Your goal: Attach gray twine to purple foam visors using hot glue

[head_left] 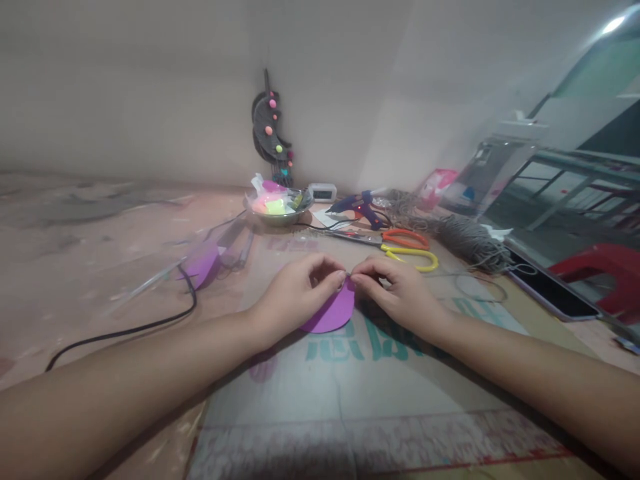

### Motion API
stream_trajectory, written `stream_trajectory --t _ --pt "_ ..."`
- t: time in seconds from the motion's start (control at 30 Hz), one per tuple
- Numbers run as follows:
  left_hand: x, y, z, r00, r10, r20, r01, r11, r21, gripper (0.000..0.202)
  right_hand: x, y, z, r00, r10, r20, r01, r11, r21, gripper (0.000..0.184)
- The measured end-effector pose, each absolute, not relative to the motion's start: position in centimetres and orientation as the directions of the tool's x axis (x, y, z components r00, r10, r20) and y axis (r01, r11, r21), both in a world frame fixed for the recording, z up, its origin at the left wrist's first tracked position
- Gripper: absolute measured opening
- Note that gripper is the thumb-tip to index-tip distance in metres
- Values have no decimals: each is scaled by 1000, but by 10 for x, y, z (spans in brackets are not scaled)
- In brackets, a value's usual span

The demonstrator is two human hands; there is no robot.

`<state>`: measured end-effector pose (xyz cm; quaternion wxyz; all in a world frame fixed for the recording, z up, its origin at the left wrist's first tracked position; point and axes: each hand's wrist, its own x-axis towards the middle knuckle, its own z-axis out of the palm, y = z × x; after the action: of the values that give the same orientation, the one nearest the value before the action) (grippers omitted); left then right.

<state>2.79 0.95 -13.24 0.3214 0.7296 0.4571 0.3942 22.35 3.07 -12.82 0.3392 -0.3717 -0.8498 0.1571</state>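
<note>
A purple paper piece point(334, 312) with a rounded lower edge is held just above the board, partly hidden by my fingers. My left hand point(306, 288) pinches it between thumb and forefinger near its upper edge. Closed in a pinch too, my right hand point(395, 288) has its fingertips at the paper's upper right corner, almost meeting the left ones. A tiny dark spot shows between the fingertips, too small to name. Just beyond my hands lie scissors point(407, 248) with one orange and one yellow handle.
A glue gun point(357, 205) and a bowl point(278, 215) of colourful bits stand behind. Grey yarn point(473, 243) and a phone point(550, 283) lie at right. More purple paper point(204, 267) and a black cable point(150, 327) are at left. A decorated crescent point(270, 130) leans on the wall.
</note>
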Motion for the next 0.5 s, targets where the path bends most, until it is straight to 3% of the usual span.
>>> stream_trajectory --t 0.37,0.5 --pt "27 11 -135 245 938 244 421 -330 845 20 224 32 -130 -532 719 448 500 693 -519 13" --pt "27 11 -135 244 945 216 346 -293 891 21 224 31 -130 -537 720 440 496 691 -525 13"
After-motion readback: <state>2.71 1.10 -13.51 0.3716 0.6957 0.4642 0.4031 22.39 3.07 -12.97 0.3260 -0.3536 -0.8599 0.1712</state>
